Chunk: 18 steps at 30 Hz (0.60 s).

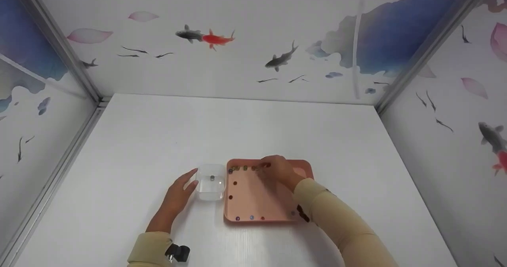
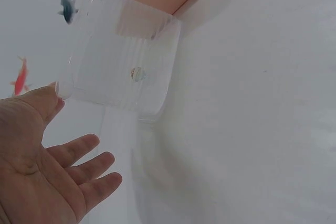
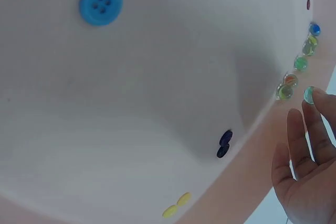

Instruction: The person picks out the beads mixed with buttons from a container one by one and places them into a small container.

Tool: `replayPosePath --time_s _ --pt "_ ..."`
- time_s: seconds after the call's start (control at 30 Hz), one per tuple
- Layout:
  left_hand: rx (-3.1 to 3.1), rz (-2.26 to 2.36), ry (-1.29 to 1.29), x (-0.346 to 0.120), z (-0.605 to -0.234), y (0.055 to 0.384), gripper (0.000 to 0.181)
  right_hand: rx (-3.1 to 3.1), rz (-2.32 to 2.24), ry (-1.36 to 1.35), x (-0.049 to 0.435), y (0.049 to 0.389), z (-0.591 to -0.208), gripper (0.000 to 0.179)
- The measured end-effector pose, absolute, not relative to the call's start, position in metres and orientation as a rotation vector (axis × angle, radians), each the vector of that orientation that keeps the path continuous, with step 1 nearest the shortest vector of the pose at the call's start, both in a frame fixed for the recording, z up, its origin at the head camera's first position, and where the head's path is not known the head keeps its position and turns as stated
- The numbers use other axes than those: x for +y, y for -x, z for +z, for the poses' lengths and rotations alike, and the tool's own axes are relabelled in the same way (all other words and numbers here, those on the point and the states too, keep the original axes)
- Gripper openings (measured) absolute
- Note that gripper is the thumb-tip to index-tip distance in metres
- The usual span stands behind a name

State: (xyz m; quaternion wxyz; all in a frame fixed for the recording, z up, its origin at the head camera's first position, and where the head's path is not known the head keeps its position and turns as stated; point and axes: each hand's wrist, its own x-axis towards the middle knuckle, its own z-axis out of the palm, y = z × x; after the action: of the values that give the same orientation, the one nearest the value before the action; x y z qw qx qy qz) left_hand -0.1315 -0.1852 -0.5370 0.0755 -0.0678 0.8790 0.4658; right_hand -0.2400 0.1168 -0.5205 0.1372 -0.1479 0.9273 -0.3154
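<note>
My right hand [image 1: 278, 171] is over the far side of a pink tray [image 1: 261, 191]. Its thumb and index finger pinch a pale green glass marble [image 3: 308, 95], seen in the right wrist view. Close by, several glass marbles [image 3: 300, 64] lie in a row along the tray's edge. My left hand [image 1: 177, 195] is at the left side of a clear plastic box [image 2: 100, 56], fingers loosely extended, a fingertip right at the box's rim. A single marble [image 1: 212, 178] lies inside this box, which stands beside the tray.
In the right wrist view a blue four-hole button [image 3: 101, 3], two dark buttons [image 3: 224, 139] and two yellow buttons [image 3: 184, 199] lie in the tray. A red piece [image 1: 262, 218] lies by its near edge. Printed walls [image 1: 237, 73] enclose the white table [image 1: 190, 132].
</note>
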Motion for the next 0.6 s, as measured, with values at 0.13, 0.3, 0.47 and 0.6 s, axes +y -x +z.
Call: replayPosePath --time_s 0.13,0.3,0.47,0.6 --pt "2.631 1.388 0.212 -0.1851 -0.5361 0.1316 0.049 2.698 -0.943 0.417 0.1169 0.2403 -0.5195 0.027" --pt "2.625 1.389 0.215 -0.1859 -0.535 0.131 0.049 2.675 -1.037 0.457 0.1182 0.2403 -0.5154 0.026" --pt "2.615 1.399 0.22 -0.1855 -0.5361 0.1321 0.049 2.632 -1.173 0.444 0.1205 0.2405 -0.5112 0.025" --pt "2.612 1.403 0.224 -0.1852 -0.5374 0.1324 0.049 2.598 -1.267 0.396 0.1231 0.2421 -0.512 0.027"
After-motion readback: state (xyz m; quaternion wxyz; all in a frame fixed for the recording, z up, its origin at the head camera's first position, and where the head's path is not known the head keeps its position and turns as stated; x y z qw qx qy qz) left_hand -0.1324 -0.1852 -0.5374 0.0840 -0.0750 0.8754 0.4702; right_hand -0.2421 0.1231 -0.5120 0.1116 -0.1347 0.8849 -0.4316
